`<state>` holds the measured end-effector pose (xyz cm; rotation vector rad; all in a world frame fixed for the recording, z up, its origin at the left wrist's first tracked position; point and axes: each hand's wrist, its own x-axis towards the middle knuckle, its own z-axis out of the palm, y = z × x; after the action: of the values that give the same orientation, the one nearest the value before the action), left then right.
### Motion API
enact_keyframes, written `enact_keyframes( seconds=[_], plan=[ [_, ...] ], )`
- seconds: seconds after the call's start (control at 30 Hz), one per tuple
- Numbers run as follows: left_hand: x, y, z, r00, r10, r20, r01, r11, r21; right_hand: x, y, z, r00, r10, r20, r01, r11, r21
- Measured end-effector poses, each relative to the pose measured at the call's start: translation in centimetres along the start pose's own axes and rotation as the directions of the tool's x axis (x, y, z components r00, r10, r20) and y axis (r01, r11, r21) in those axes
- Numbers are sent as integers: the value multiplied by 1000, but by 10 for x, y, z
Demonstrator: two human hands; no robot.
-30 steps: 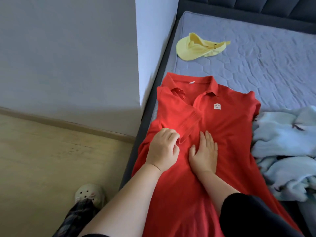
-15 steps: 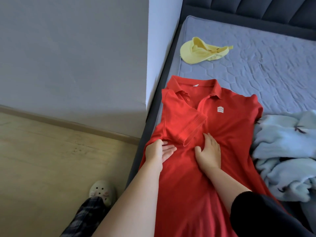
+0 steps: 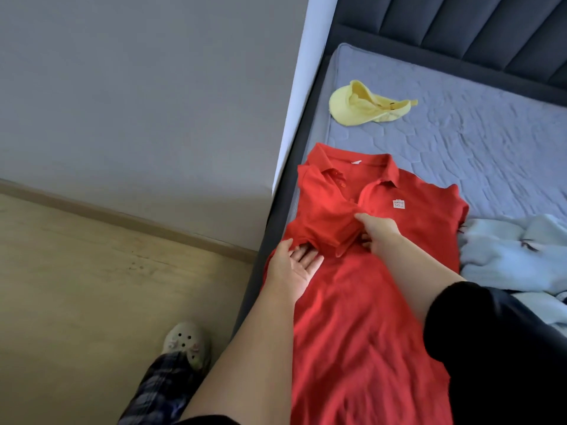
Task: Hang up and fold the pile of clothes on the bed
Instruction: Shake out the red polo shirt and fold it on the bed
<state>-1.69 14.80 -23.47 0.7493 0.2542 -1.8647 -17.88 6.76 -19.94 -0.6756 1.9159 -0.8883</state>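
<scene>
1. Fabric of the red polo shirt (image 3: 352,317) lies spread front-up on the bed (image 3: 460,142), collar away from the person and hem running toward them past the frame's lower edge. Laid flat like this, the mattress serves as a folding board.
2. The sleeve (image 3: 325,216) on the wall side is turned in across the chest, its cuff close to the button placket, which narrows that side toward a straight edge.
3. The right grip (image 3: 379,231) is closed on the cuff end of that sleeve, thumb on top and fingers tucked beneath. This is apparently to stop the flap sliding outward while it is squared.
4. The left grip (image 3: 299,265) is open, palm up, with its fingertips slipped under the lower edge of the folded part. I judge it is lifting or straightening the side seam so the body panel can follow the sleeve inward.
5. The far sleeve (image 3: 454,204), beyond the logo patch (image 3: 399,204), is not yet folded, so the shirt looks early in its fold.
6. The pale blue pile of clothes (image 3: 515,256) touches the shirt's right side, bunched and unsorted. It sits within reach as the next work, though it crowds the room the other sleeve will need.
7. A yellow cap (image 3: 365,105) rests well apart, nearer the headboard (image 3: 460,32), out of the folding area.
</scene>
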Motion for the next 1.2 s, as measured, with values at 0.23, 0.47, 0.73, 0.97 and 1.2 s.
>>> enact_keyframes(
  seconds=[0.23, 0.47, 0.73, 0.97, 1.2],
  plan=[
    [5, 0, -8, 996, 87, -17, -88, 964, -252, -17, 27, -16, 996, 84, 41, -93, 920, 380],
    [11, 4, -9, 990, 113, -84, -122, 987, -105, -24, 38, -22, 983, 104, 149, -130, 976, 176],
    [-1, 5, 0, 705, 648, -288, -37, 440, 897, -21, 34, -20, 978, -194, 73, 199, 778, -596],
    [-7, -14, 29, 294, 651, 700, -442, -556, 703, -23, 58, -21, 602, -671, 432, 664, 121, -738],
    [22, -52, 26, 825, 81, 559, -228, -858, 460, -3, 52, -76, 671, -740, -43, 596, 573, -562]
  ],
)
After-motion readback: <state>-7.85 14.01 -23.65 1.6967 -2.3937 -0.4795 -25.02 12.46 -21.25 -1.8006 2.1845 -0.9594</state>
